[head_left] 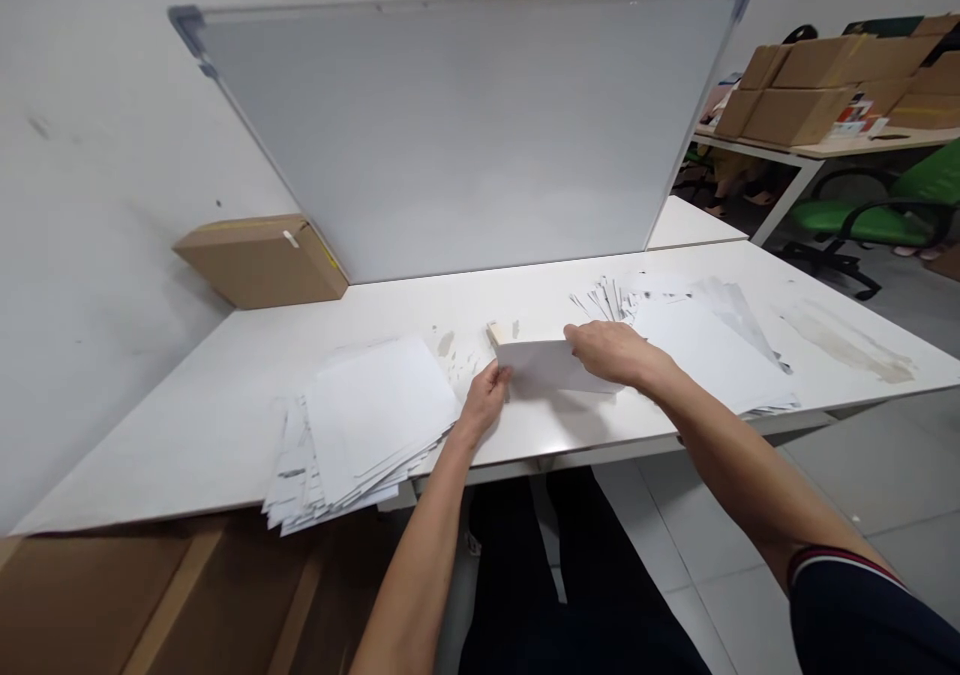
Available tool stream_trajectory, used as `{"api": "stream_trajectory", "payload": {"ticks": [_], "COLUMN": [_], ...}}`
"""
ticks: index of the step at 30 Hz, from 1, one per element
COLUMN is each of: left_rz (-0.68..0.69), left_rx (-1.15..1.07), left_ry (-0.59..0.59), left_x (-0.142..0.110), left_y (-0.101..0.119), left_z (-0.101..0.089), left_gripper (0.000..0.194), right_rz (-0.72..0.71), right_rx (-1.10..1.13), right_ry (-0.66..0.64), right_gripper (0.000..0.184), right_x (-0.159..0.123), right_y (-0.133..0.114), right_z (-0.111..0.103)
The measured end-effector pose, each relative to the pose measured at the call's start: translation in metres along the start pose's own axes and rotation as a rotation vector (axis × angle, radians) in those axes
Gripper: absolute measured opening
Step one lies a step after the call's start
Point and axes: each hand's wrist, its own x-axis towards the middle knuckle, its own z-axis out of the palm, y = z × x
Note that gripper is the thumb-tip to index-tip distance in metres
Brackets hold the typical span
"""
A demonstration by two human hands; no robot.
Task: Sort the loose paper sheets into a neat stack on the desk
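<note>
A sheet of white paper (551, 367) is raised at a tilt above the desk, between my two hands. My left hand (484, 401) pinches its left edge with fingers closed. At the right end, my right hand (611, 351) has its fingers closed on the sheet's upper edge. Just behind the left corner is a small pale yellowish piece (493, 333), partly hidden, whose kind I cannot make out. An uneven stack of white paper (379, 405) lies left of my hands, overhanging the front edge. Another spread of papers (701, 350) lies to the right, by my right forearm.
A large whiteboard (480, 145) leans at the back of the white desk (187, 425). A cardboard box (262, 265) stands at the back left. Brownish stains mark the desktop at right. Beyond are a green chair (885, 215) and another table with cardboard boxes (802, 95).
</note>
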Motion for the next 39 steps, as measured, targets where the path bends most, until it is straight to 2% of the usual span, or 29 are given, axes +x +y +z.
{"api": "stream_trajectory", "payload": {"ticks": [8,13,15,17,20,22,25,30,35,39], "left_rz": [-0.013,-0.021,-0.033,-0.043,-0.032,0.026,0.143,0.148,0.124,0.083], "left_rx": [-0.009,-0.040,-0.029,-0.016,0.016,0.125,0.343,0.416,0.430,0.457], "left_ry": [0.049,0.061,0.066,0.117,0.307,0.395,0.363,0.324,0.265,0.245], "left_x": [0.001,-0.001,-0.002,0.002,0.012,0.021,0.029,0.029,0.027,0.028], "left_y": [-0.001,0.010,0.015,0.019,0.017,0.010,-0.008,-0.025,-0.022,-0.022], "left_z": [0.001,-0.005,-0.007,-0.008,-0.007,-0.006,-0.004,0.000,0.002,0.002], "left_gripper": [0.025,0.029,0.032,0.033,0.032,0.027,0.033,0.043,0.052,0.056], "right_rz": [-0.014,-0.057,-0.062,-0.042,0.054,0.145,0.206,0.249,0.358,0.382], "right_rx": [0.098,0.272,0.403,0.599,0.962,1.162,1.368,1.522,1.540,1.532], "right_ry": [0.105,0.191,0.153,0.050,-0.127,-0.197,-0.256,-0.282,-0.247,-0.217], "right_gripper": [0.015,0.020,0.023,0.024,0.023,0.023,0.026,0.023,0.020,0.023], "right_x": [0.002,0.005,0.007,0.008,0.013,0.017,0.022,0.024,0.028,0.031], "right_y": [0.001,0.019,0.030,0.038,0.045,0.048,0.052,0.055,0.051,0.050], "right_z": [-0.002,0.005,0.018,0.039,0.081,0.107,0.129,0.128,0.124,0.126]}}
